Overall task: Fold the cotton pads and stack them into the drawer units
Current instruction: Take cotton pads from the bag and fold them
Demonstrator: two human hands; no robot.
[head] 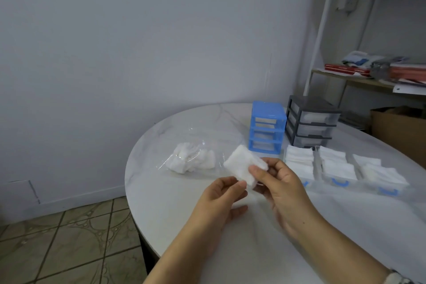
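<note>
I hold a white cotton pad above the table between both hands. My left hand pinches its lower corner and my right hand grips its right edge. A clear plastic bag with crumpled loose pads lies to the left. Behind stand a blue drawer unit with its drawers out and a grey drawer unit with pads inside. To the right lie three pulled-out clear drawers with blue handles, holding stacked folded pads.
The round white marble table ends at a curved edge on the left, over a tiled floor. A wall is behind. A metal shelf rack with books and a cardboard box stands at the right.
</note>
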